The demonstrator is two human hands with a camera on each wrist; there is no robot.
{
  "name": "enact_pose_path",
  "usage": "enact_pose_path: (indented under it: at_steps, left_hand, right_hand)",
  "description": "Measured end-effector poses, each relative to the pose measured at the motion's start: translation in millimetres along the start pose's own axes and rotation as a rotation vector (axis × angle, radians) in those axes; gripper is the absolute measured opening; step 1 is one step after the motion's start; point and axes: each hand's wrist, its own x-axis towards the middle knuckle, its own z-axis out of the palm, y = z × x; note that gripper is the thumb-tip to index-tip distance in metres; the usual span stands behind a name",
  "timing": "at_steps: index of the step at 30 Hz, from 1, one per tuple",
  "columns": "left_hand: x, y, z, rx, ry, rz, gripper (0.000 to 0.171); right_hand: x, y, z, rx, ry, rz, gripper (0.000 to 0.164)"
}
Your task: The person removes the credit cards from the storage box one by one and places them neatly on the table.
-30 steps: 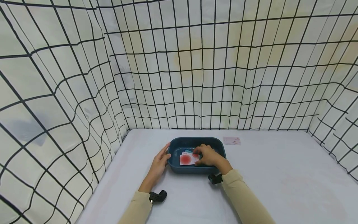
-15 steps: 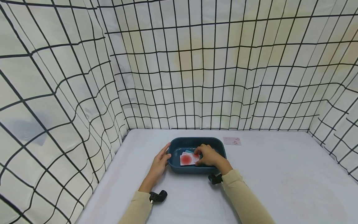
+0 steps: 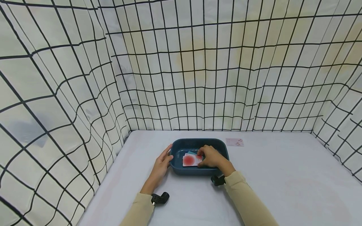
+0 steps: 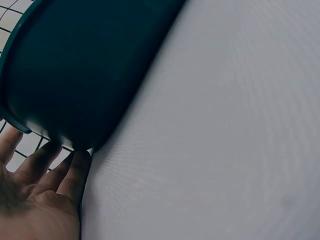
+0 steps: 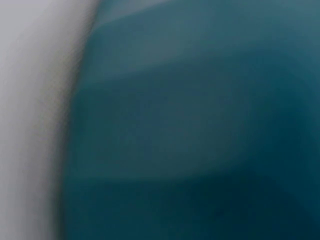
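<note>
Pinching a thin white card (image 3: 189,161) with a red disc, the right hand (image 3: 211,156) has its fingers clamped on the card's right end, inside a smooth, round-cornered dark-blue tray (image 3: 195,172) near the far edge of the cloth-covered bench (image 3: 282,175). Bluish card corners show behind it. The left hand (image 3: 159,165) touches the tray's left end, fingers straight and apart. A flat pink card (image 3: 234,142) lies by the far edge, right of the tray. The left wrist view shows fingertips against the outer wall, hidden from the head view; the right wrist view is mostly blue-green blur.

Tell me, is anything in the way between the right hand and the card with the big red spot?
Nothing visible: the right hand grips the right end of the red-spotted card, inside the dark blue tub.
</note>
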Motion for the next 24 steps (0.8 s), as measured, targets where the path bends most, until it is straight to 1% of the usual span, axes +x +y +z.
enact_pose_path:
  at_steps: [11, 19, 24]
  left_hand:
    - [-0.7, 1.3, 0.2, -0.005, -0.008, 0.011, 0.051]
    - [-0.7, 0.4, 0.2, 0.004, -0.003, 0.014, 0.051]
    - [-1.2, 0.7, 0.4, -0.001, 0.006, -0.004, 0.051]
  right_hand:
    - [2.8, 3.5, 0.1, -0.005, 0.041, -0.045, 0.039]
    - [2.1, 1.6, -2.8, 0.064, 0.062, -0.063, 0.040]
    - [2.8, 1.8, -2.9, 0.117, 0.069, -0.067, 0.043]
